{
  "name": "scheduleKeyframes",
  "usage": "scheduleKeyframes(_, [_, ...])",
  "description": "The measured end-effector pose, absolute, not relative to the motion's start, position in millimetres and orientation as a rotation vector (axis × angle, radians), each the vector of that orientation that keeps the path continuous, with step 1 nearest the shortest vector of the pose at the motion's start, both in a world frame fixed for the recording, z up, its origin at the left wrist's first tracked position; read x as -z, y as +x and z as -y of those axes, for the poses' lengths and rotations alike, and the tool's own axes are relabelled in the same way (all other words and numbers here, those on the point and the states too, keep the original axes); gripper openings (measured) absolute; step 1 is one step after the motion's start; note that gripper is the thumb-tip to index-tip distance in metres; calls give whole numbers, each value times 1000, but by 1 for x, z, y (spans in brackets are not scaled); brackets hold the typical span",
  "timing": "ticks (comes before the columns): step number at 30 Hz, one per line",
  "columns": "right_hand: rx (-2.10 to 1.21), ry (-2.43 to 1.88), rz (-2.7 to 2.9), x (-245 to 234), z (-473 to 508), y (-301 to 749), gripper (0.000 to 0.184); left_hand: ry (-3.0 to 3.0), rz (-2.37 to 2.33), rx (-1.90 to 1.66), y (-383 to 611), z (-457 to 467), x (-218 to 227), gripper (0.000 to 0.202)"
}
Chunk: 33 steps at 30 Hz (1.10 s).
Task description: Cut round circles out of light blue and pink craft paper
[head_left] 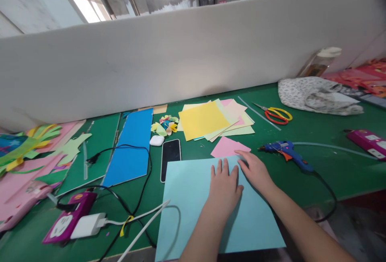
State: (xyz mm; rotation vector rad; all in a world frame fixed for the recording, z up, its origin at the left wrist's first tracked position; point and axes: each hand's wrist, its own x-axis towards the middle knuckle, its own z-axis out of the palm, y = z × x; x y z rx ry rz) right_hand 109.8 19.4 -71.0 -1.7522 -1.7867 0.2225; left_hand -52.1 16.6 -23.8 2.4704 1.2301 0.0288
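A large light blue sheet of paper lies at the front of the green table, its lower edge reaching past the table's front edge. My left hand rests flat on it, fingers spread and pointing away from me. At the sheet's far edge is my right hand, its index finger stretched over a pink paper and its thumb apart, over the blue sheet. Nothing shows in either hand. The blue sheet partly covers the pink paper and the lower end of a phone.
Behind lie stacked coloured papers and a paper flower. On the right are a blue glue gun with its cord and scissors. A power strip, cables and a blue board occupy the left.
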Motion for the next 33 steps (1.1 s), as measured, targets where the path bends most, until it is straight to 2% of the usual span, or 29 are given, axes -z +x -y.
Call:
scheduleKeyframes(25, [-200,-1696,1803,76,-21,113,37,2439,-1251,-25,-54,-18,8,44])
scheduleKeyframes(33, [-152,-1677,1760,70,-20,111,25,2438,-1231,-65,-55,-20,9,38])
